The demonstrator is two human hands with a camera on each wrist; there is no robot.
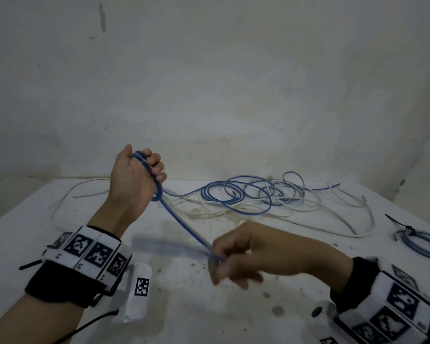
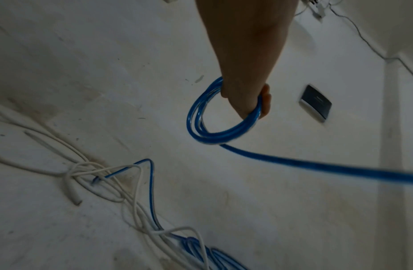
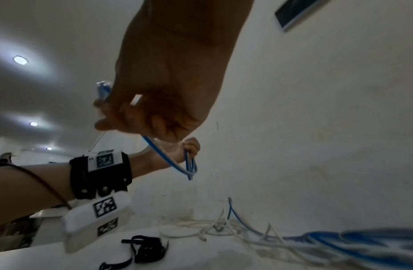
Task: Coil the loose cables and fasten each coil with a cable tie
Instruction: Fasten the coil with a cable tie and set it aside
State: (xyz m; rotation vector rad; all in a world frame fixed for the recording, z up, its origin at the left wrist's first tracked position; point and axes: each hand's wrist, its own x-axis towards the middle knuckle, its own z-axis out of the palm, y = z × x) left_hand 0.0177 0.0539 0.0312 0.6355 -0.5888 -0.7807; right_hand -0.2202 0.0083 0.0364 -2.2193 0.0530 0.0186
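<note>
My left hand (image 1: 144,170) is raised above the table, its fingers curled round a small coil of blue cable (image 2: 214,124). From the coil a taut blue strand (image 1: 184,227) runs down to my right hand (image 1: 221,259), which pinches it near the cable's end (image 3: 102,89). The remainder of the blue cable (image 1: 246,192) lies in loose loops on the table, tangled with a white cable (image 1: 283,214). Black cable ties (image 3: 145,248) lie on the table near my left wrist in the right wrist view.
A tied blue coil (image 1: 422,244) with a black tie sits at the table's right edge. The stained white table (image 1: 184,306) stands against a white wall (image 1: 209,95). A white cable loop (image 1: 67,197) trails at the back left.
</note>
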